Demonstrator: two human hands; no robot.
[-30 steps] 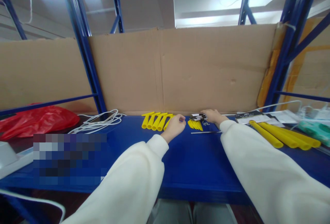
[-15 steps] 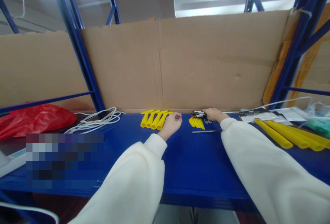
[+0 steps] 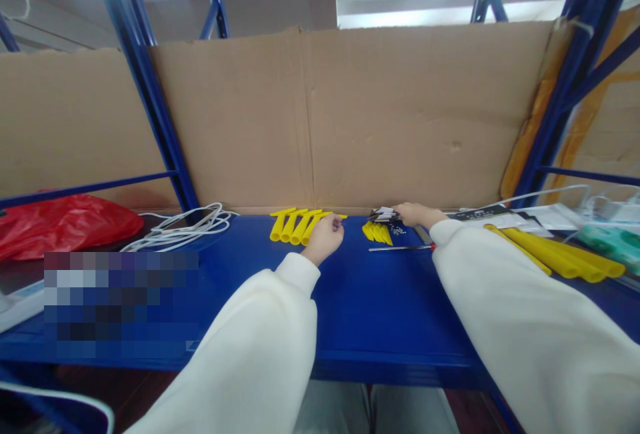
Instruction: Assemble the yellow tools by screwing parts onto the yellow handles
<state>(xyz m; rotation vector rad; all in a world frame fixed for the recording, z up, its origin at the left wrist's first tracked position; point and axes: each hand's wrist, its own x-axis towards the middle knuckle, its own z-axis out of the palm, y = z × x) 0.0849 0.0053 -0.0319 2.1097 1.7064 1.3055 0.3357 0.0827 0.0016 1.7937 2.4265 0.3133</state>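
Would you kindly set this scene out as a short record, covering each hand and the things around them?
Left hand: curled, next to the yellow T-pieces; whether it holds anything is unclear
Right hand: at the right end of the dark pile; grip unclear
Between hands: yellow tabs, in front of the pile
Nearer the person: thin rod, red at its right end
Left side: red bag, white cable
Right side: yellow tubes
Surface: blue
Behind: cardboard

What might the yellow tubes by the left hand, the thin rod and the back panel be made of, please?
Yellow tubes: probably plastic, smooth and evenly coloured. Thin rod: likely metal, from its silvery sheen. Back panel: cardboard, it seems; matte brown, with a vertical crease.
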